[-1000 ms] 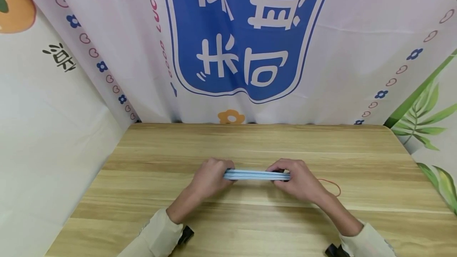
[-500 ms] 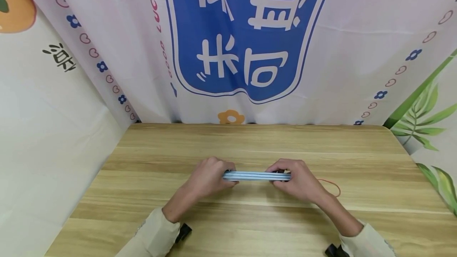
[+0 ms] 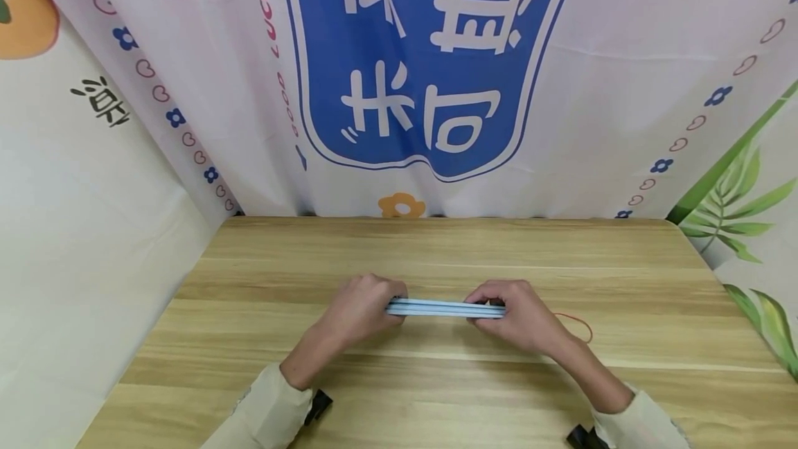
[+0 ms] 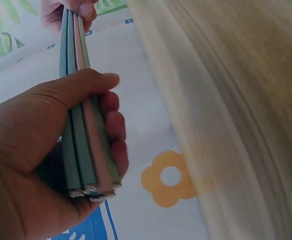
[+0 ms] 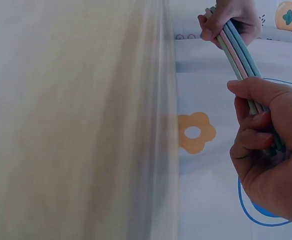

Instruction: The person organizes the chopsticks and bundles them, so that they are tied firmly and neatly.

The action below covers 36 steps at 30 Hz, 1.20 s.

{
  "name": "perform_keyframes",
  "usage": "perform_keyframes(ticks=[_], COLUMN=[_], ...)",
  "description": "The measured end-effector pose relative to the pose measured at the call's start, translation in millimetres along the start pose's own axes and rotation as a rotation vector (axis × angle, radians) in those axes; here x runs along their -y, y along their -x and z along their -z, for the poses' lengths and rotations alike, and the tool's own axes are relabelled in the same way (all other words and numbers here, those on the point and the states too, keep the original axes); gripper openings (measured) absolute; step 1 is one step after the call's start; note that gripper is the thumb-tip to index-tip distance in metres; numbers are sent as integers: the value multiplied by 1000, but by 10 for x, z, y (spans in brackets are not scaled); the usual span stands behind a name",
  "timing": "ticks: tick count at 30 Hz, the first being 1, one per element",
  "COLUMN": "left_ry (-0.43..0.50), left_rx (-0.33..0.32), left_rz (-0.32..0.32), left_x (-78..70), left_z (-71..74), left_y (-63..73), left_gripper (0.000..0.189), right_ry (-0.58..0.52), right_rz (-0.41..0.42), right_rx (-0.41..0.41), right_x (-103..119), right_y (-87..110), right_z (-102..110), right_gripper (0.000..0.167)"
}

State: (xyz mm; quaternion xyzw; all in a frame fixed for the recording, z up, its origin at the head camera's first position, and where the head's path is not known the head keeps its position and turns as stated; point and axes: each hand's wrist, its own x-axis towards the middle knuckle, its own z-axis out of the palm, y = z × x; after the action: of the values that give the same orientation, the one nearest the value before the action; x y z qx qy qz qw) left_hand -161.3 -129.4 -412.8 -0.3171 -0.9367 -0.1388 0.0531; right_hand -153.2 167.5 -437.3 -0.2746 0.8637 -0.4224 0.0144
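Both hands grip one bundle of pastel rods point(image 3: 445, 308) level just above the wooden table point(image 3: 436, 248): left hand point(image 3: 361, 310) and right hand point(image 3: 520, 317) curl round opposite ends. Even pressure should keep the ends flush. Red rubber band point(image 3: 576, 328) lies beside the right wrist.

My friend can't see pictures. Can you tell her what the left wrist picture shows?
A left hand grips one end of a bundle of thin sticks, green ones and a pink one. The right hand holds the far end, beside a wooden table.
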Motion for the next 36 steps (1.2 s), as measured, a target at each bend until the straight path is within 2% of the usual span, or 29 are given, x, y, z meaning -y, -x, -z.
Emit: perform_keyframes(ticks=[3, 10, 19, 26, 29, 32, 36], left_ry=[0, 34, 57, 47, 45, 65, 91], left_rx=[4, -30, -7, -6, -15, -35, -59], left_rz=[-4, -8, -36, -48, -41, -32, -22], left_x=[-2, -12, 11, 87, 114, 126, 96], left_z=[-25, -40, 27, 110, 166, 208, 234], left_y=[0, -13, -11, 4, 8, 9, 13], left_gripper=[9, 15, 9, 10, 9, 9, 8], right_ry=[-7, -31, -29, -40, -83, -146, -181], right_rz=[-2, -17, -11, -9, -20, -12, 38], right_rx=[1, -11, 9, -8, -25, -41, -64], right_x=[8, 19, 12, -17, -53, -76, -49], right_y=[-3, 6, 2, 33, 55, 62, 44], right_z=[-18, -15, 2, 118, 159, 154, 99], right_gripper=[21, 22, 22, 19, 28, 45, 67])
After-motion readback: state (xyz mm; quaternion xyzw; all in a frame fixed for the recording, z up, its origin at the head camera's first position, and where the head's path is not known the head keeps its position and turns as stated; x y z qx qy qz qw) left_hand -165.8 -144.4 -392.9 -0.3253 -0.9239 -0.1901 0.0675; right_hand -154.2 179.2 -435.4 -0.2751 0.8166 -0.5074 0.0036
